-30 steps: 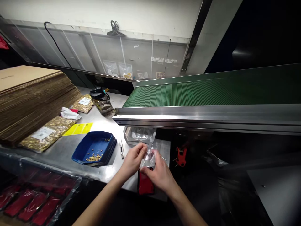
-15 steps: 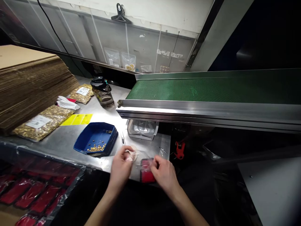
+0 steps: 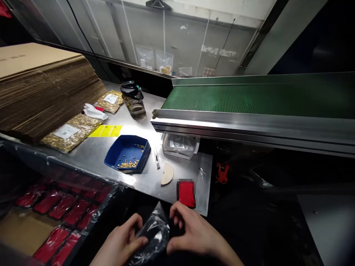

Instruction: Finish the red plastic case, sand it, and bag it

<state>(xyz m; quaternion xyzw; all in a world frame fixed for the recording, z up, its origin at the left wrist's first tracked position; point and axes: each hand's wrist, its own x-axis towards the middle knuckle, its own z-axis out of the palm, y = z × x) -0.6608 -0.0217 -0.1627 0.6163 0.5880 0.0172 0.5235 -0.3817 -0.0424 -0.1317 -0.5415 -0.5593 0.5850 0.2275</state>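
Observation:
Below the table's front edge, my left hand [image 3: 123, 238] has a crumpled clear plastic bag [image 3: 155, 232] between thumb and fingers. My right hand [image 3: 191, 232] is at the bag's right side, thumb and fingers apart and curved; its thumb tip is close to the plastic, and whether it touches I cannot tell. Just beyond the right fingers, a flat red item with black edges [image 3: 186, 194] lies on the metal table [image 3: 151, 184]. A cream half-round disc [image 3: 167, 174] lies to its left.
A blue tray [image 3: 126, 146] holds small brass-coloured parts, with a utility knife [image 3: 157, 159] beside it. A green conveyor [image 3: 222, 98] juts over the table. Bagged red items [image 3: 52, 242] fill a lined box at lower left. Behind stand a water bottle [image 3: 134, 101] and stacked cardboard [image 3: 52, 88].
Both hands have come down toward me, off the table, with the plastic bag. The cream disc, earlier at my left hand, now lies on the table. The view has shifted.

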